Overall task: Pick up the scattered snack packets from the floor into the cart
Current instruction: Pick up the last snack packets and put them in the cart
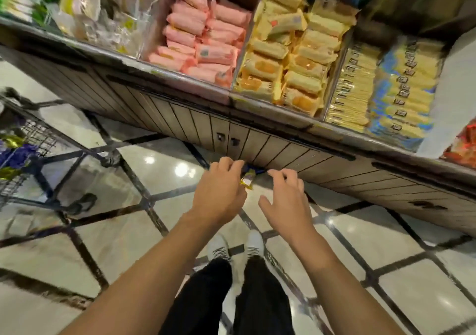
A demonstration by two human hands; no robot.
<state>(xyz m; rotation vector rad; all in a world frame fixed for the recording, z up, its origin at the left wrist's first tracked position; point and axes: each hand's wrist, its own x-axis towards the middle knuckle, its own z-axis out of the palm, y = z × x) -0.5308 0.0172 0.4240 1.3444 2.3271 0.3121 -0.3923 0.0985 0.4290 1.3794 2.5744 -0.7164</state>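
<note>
While outstretched, hands (253, 193) curled downward.

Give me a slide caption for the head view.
Both hands, left and right, reach for a packet by the shelf base; cart waits left.

The person is wearing black trousers (226, 301) and white lace-up shoes (219, 247) with dark laces, while both forearms (159, 265) are showing bare, with no sleeves reaching the wrists.
</note>
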